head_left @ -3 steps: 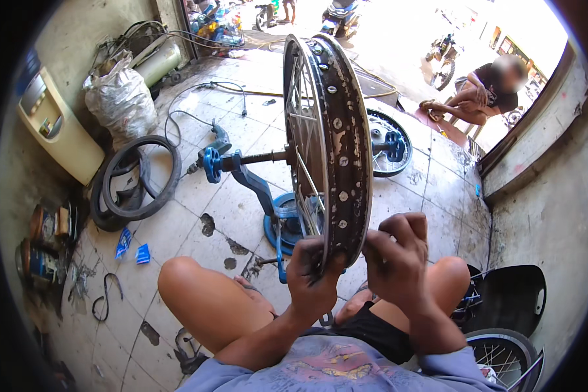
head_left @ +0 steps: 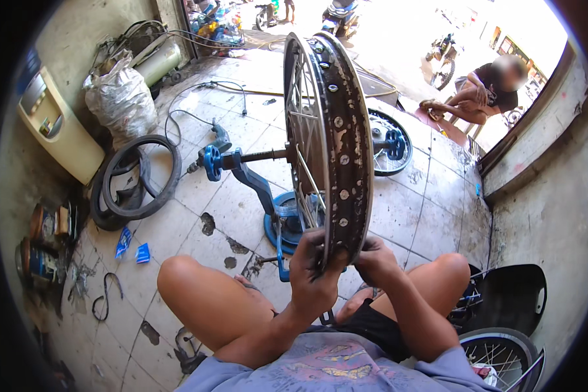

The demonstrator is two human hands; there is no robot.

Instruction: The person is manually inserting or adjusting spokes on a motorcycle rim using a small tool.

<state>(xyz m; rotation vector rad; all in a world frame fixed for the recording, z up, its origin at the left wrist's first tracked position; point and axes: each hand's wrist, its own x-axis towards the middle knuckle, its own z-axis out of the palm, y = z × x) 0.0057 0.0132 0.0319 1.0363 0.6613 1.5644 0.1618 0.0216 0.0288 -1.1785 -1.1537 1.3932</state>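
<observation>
A spoked wheel rim [head_left: 344, 176], dark and worn with a row of spoke-nipple heads around its bare channel, stands upright before me. Its axle runs through a blue truing stand [head_left: 255, 186] on the floor. My left hand [head_left: 315, 264] is closed around the rim's near left edge, thumb on the channel. At the near right edge is my right hand [head_left: 377, 262], fingers curled in against the rim's side; the rim covers the fingertips, and what they pinch cannot be made out. Silver spokes [head_left: 311, 173] show on the left side.
Tyres [head_left: 140, 179] and a blue-handled power drill [head_left: 217, 140] lie on the tiled floor at left. Beyond the stand rests another spoked wheel [head_left: 398, 168]. A further wheel [head_left: 500, 356] is at my lower right. A person [head_left: 487, 91] sits by the doorway.
My right hand has dropped and turned inward, from raised beside the rim to curled against its near right edge. My left hand and the rim stay nearly where they were.
</observation>
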